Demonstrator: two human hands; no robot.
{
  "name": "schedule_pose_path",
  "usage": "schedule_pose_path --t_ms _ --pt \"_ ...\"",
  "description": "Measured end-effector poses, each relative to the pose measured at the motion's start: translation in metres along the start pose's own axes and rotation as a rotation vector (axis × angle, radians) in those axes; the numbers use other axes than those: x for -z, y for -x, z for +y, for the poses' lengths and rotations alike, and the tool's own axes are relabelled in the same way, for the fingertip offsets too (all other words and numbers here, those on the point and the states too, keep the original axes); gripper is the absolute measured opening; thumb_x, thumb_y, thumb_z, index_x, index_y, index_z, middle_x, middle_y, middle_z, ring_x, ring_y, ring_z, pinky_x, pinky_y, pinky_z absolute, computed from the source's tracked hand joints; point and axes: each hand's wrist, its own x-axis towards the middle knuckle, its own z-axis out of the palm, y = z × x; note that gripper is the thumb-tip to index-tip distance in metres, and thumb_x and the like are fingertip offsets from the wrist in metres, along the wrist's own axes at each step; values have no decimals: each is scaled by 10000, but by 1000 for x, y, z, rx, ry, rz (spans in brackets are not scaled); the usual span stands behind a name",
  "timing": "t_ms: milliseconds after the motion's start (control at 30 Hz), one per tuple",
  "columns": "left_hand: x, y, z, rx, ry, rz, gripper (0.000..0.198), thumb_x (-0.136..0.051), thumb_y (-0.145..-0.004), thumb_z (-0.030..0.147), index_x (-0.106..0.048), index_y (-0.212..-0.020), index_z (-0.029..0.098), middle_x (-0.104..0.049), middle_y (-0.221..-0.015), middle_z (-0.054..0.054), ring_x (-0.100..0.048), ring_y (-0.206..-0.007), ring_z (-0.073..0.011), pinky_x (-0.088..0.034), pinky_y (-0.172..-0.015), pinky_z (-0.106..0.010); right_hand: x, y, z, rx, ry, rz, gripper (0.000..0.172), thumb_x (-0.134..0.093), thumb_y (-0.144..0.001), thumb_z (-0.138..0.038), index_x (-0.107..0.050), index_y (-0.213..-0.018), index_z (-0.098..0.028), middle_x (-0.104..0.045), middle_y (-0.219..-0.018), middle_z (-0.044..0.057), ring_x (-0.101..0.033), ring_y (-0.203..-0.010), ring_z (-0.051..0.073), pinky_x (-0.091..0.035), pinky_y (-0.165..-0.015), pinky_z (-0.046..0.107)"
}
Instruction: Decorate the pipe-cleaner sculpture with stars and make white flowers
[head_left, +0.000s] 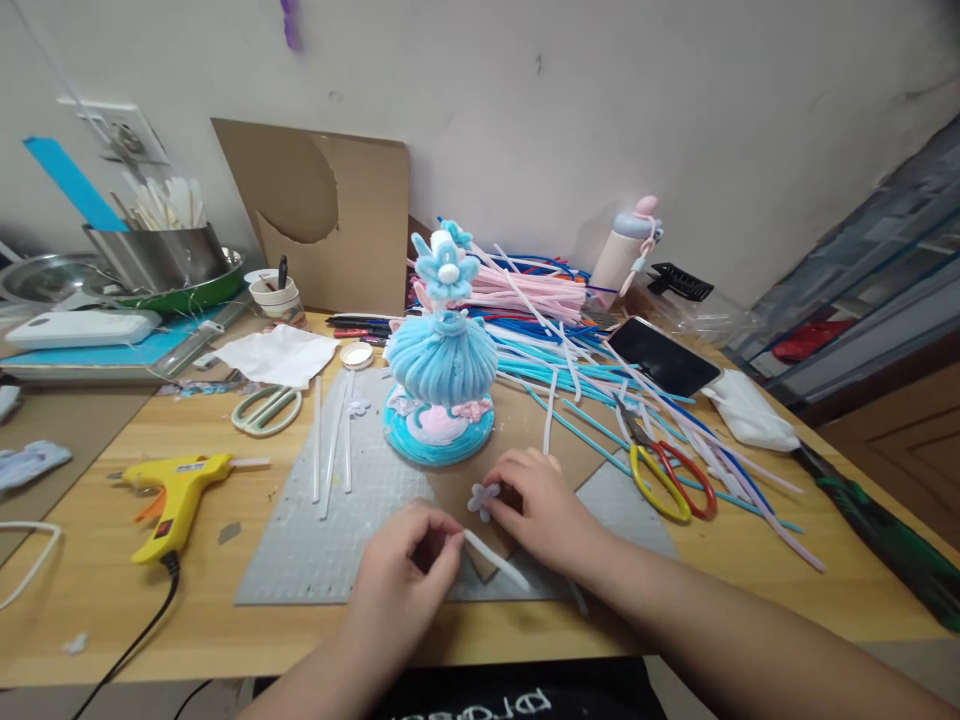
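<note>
My left hand (411, 565) pinches one end of a short white pipe cleaner (496, 560), whose free end points right and toward me. Between the fingertips of my right hand (536, 505) is a small white pipe-cleaner flower (483, 498) with rounded petals. Both hands are just above a brown cardboard piece (517, 430) and a grey cutting mat (300, 555). Behind them stands a fluffy blue pipe-cleaner figure (442, 360) with a pleated skirt-like part, flowers on top and a round blue base. Neither hand touches it.
A yellow glue gun (176, 500) lies at left, its cord trailing off the table edge. Red-and-yellow-handled scissors (671, 480) and many loose pipe cleaners (525, 295) spread at right. Clear glue sticks (330, 450), green scissors (266, 410) and a phone (664, 355) lie around.
</note>
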Motion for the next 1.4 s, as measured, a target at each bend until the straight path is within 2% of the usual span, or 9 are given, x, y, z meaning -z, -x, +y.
schedule_pose_path --t_ms 233,400,600,767,967,1100,1267,1333,1400 --pt "-8 -8 1 135 -153 -13 119 -530 -823 255 -617 -775 189 -623 -747 -26 -564 -697 -180 -414 -636 -308 -8 2 -7 2 -45 -41 103 -632 -821 -256 -645 -736 -200 -622 -772 4 -522 -824 191 -327 -740 339" --pt "-7 -6 3 151 -185 -12 115 -530 -818 247 -617 -765 192 -626 -746 -26 -568 -703 -188 -407 -635 -313 -11 0 -6 2 -77 -50 140 -623 -826 -279 -630 -712 -198 -619 -759 -1 -538 -821 191 -337 -740 340" --pt "-4 -6 1 29 -43 78 126 -510 -834 230 -594 -754 181 -576 -671 -6 -520 -596 -135 -400 -569 -264 7 9 -11 116 -163 171 124 -517 -892 -289 -587 -849 -196 -618 -874 28 -547 -862 194 -358 -793 360" --pt "1 -7 8 -43 -22 177 126 -508 -831 207 -582 -734 176 -555 -638 6 -497 -557 -111 -399 -545 -240 8 23 -17 255 -250 -15 112 -495 -903 -257 -591 -896 -201 -636 -766 11 -573 -691 147 -413 -647 273" --pt "11 -13 26 9 36 39 102 -520 -787 192 -605 -734 170 -591 -633 -3 -516 -551 -115 -404 -517 -231 4 23 -12 276 -290 111 114 -486 -917 -218 -595 -947 -206 -679 -840 23 -627 -750 139 -459 -684 244" --pt "15 -21 34 71 183 -15 105 -539 -788 227 -599 -727 166 -585 -627 -3 -530 -570 -122 -421 -520 -229 9 25 -14 377 -154 149 126 -458 -910 -190 -582 -889 -193 -647 -738 21 -589 -648 136 -418 -589 252" --pt "12 -27 35 -119 -20 85 96 -525 -811 178 -591 -742 164 -605 -697 -17 -547 -634 -127 -433 -599 -252 16 32 -21 571 130 173 157 -419 -892 -160 -576 -891 -147 -609 -658 36 -528 -569 158 -329 -524 304" --pt "10 -26 34 -195 -73 69 85 -524 -808 150 -593 -758 159 -612 -726 -26 -558 -664 -132 -437 -621 -257 19 32 -20 585 92 171 154 -420 -901 -163 -572 -874 -162 -612 -660 28 -535 -574 150 -343 -533 293" --pt "8 -25 34 -239 -43 7 78 -530 -797 128 -597 -770 159 -615 -722 -21 -562 -660 -127 -441 -616 -249 20 30 -16 498 -30 204 137 -436 -912 -170 -568 -876 -182 -630 -697 17 -561 -607 133 -381 -565 263"
